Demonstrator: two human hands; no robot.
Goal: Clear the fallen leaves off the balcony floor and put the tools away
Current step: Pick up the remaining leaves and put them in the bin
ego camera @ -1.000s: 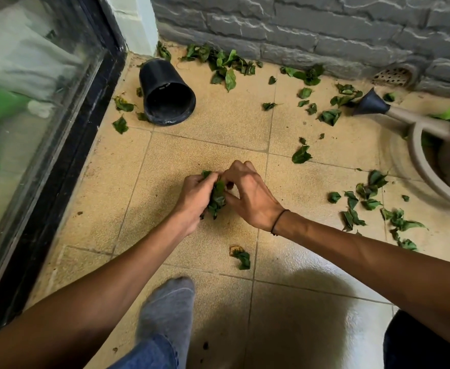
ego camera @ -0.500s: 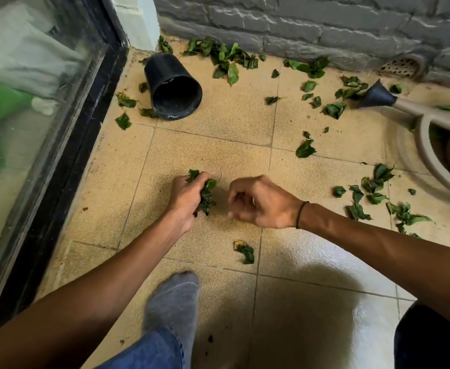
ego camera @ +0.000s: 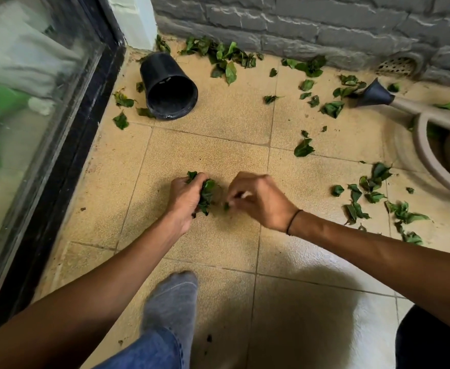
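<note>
Now left hand [ego camera: 185, 198] clutches leaf bunch [ego camera: 205, 194]; right hand [ego camera: 258, 199] pinches scrap [ego camera: 226, 206].

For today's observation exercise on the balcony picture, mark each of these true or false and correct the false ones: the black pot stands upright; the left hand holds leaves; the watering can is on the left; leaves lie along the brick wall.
1. The black pot stands upright. False: it lies on its side, its opening toward the camera.
2. The left hand holds a bunch of leaves. True.
3. The watering can is on the left by the glass door. False: it is at the right edge.
4. Leaves lie along the foot of the brick wall. True.
</note>
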